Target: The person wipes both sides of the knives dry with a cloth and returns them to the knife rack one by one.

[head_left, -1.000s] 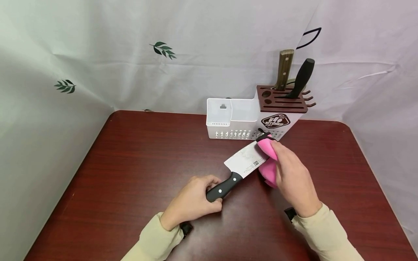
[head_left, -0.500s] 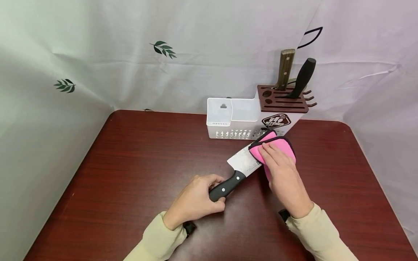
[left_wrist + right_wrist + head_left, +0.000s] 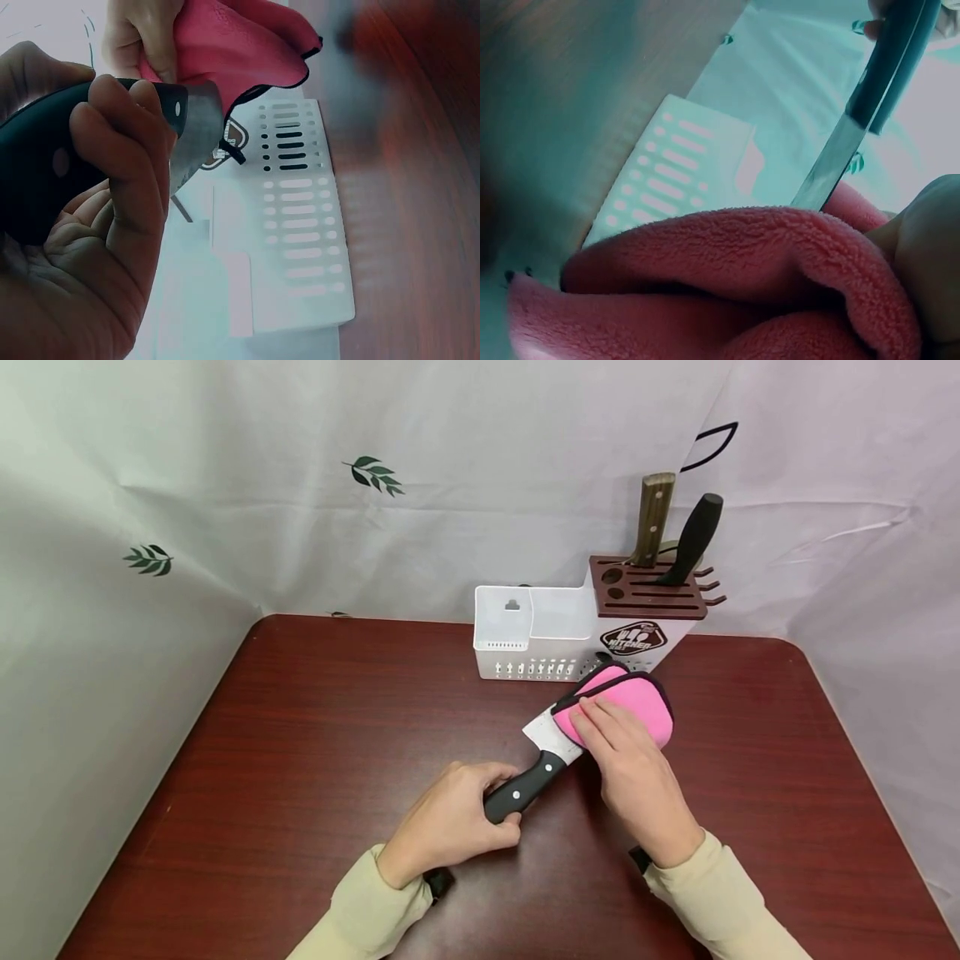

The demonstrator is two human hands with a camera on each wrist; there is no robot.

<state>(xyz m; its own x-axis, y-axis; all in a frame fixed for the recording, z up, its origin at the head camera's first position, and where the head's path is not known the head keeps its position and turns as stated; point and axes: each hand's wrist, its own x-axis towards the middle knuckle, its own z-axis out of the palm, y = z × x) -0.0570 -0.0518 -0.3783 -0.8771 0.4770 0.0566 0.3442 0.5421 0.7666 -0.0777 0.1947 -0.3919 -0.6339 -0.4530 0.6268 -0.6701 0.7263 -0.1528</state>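
Observation:
My left hand (image 3: 450, 818) grips the black handle of a cleaver (image 3: 525, 787), its fingers curled round it in the left wrist view. The broad blade points away to the right, and only the part by the handle shows. A pink cloth (image 3: 630, 706) with black edging is folded over the rest of the blade, covering both sides. My right hand (image 3: 637, 777) pinches the cloth against the blade, fingers on top. The right thumb is hidden in the head view. Fluffy pile on the cloth (image 3: 727, 247) fills the lower right wrist view.
Behind the blade stands a white perforated rack (image 3: 525, 660) joined to a knife block with a brown slotted top (image 3: 652, 602). A wooden-handled knife (image 3: 654, 518) and a black-handled one (image 3: 696, 539) stand in its slots. The dark red table (image 3: 300, 735) meets a pale curtain behind.
My right hand has slid the cloth down and left along the blade toward the handle, covering more of it. The left hand and cleaver have shifted slightly right.

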